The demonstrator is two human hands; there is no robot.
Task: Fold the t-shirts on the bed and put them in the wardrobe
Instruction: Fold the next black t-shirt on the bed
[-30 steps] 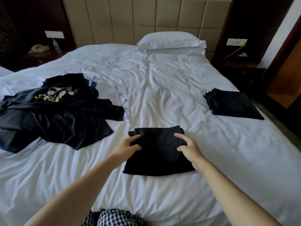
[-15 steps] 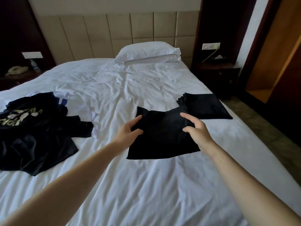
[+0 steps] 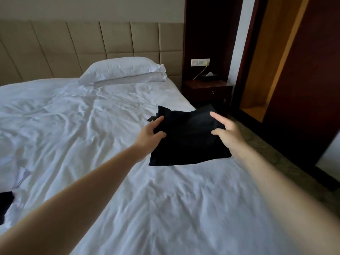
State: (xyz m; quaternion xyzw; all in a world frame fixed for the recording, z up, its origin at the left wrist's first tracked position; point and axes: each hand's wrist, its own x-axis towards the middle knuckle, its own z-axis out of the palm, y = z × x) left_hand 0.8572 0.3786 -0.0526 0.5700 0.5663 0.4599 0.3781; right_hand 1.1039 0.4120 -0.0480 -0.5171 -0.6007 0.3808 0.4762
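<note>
Between left grip [image 3: 149,134] and right grip [image 3: 226,133], the folded t-shirt [image 3: 185,144] is pinched.

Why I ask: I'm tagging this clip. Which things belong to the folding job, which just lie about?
Job: folded black t-shirt, held by left hand and right hand; bed; dark garment at left edge.
Lying about: pillows, nightstand, tissue box, wall socket.

bed [image 3: 128,199]: white, creased. two white pillows [image 3: 125,69], stacked, head end. dark garment [image 3: 5,201], left edge, cut off. folded black t-shirt [image 3: 185,142], right side, contact unclear.
</note>
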